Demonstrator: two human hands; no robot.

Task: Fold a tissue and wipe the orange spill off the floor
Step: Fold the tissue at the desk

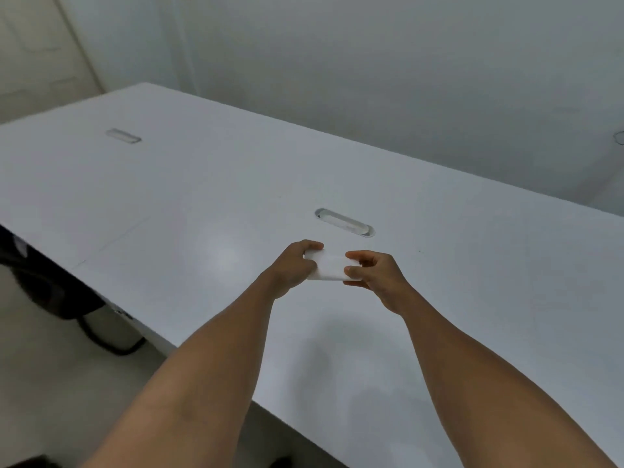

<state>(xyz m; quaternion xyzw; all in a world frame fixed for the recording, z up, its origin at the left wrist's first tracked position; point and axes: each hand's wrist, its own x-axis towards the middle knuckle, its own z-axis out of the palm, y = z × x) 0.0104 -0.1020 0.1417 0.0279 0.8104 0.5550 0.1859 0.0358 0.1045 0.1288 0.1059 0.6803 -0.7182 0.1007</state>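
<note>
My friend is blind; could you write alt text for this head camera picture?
Two bare hands, left hand and right hand, hold a small folded white tissue between them over a long white table. No orange spill is in view.

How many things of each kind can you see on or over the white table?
Hands: 2, left hand and right hand
Tissue: 1, white folded tissue held between both hands
Cable slots in the table: 2, near slot and far slot
Total: 5
</note>
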